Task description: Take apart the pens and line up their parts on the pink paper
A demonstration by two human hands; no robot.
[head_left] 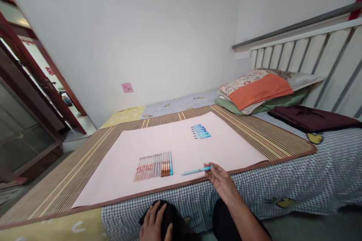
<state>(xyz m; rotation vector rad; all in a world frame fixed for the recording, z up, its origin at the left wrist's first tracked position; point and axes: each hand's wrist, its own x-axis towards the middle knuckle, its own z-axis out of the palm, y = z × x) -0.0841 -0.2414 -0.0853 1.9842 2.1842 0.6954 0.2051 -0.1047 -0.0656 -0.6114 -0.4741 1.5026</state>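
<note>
My right hand (222, 183) is closed on the end of a light-blue pen (195, 171), whose tip points left over the front of a pale pink sheet (118, 162). My left hand (155, 223) lies on my knee with its fingers spread, holding nothing. Left of the held pen, a row of several pens (154, 166) lies side by side, clear and reddish ones at the left, brown ones and a blue one at the right. Farther back on the sheet is a short stack of several blue pens (200, 131) with dark tips.
The sheet lies on a striped woven mat (243, 128) over a bed with a checked cover (283, 180). Pillows with an orange band (260, 90) and a folded dark cloth (313, 117) are at the right, before a white headboard (311, 60). A wall stands behind.
</note>
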